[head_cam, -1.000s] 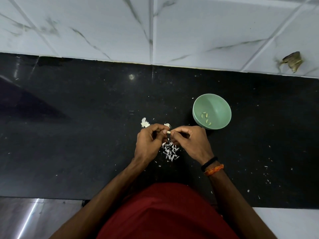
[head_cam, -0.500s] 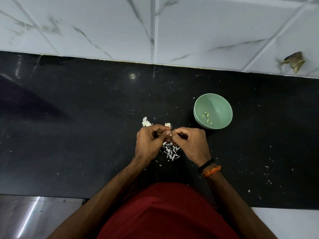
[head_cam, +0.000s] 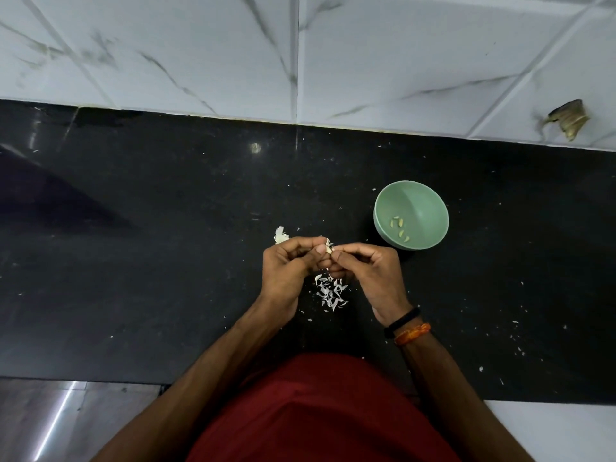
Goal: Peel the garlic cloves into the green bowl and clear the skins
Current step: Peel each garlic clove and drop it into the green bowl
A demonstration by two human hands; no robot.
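hands (head_cam: 328, 265) barely shifted — green bowl (head_cam: 423, 198) holds perhaps five cloves (head_cam: 400, 228).

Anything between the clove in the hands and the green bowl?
Nothing visible. The clove is pinched between the left hand and right hand. The green bowl sits just beyond the right hand, with only bare black counter between. The skins pile lies below the hands, off that path.

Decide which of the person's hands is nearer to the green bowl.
Right. The right hand sits just below and left of the green bowl, apart from it; the left hand lies further left, beyond the right one.
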